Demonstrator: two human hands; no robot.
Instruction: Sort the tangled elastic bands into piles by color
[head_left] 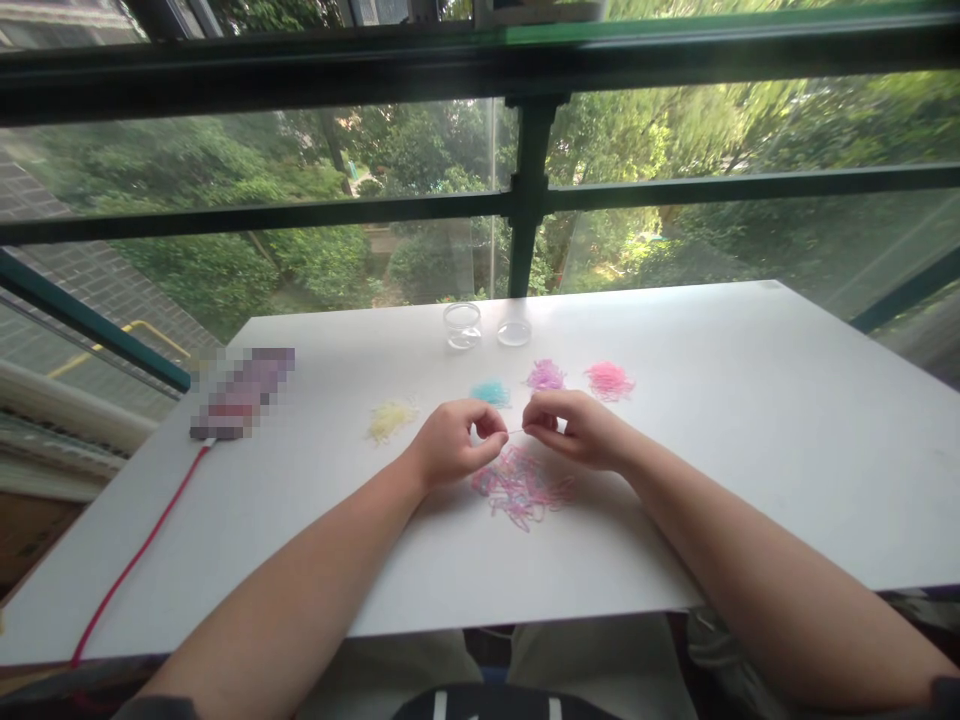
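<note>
Both hands meet over the middle of the white table, each in a pinch. Between the fingertips of my left hand (463, 438) and my right hand (574, 425) a thin pale strand is stretched. Just below them lies a loose pile of linked pink, lilac and bluish bands (523, 490). Beyond the hands are small heaps of blue bands (490, 392), purple bands (546, 374) and pink bands (609, 380). A heap of yellow bands (390, 420) sits left of my left hand.
A clear round container (462, 328) and a clear shallow lid or dish (514, 332) stand near the back edge of the table (337, 340). At the left lies a blurred-out device (244, 395) with a red cable (142, 550). Green-framed windows rise behind.
</note>
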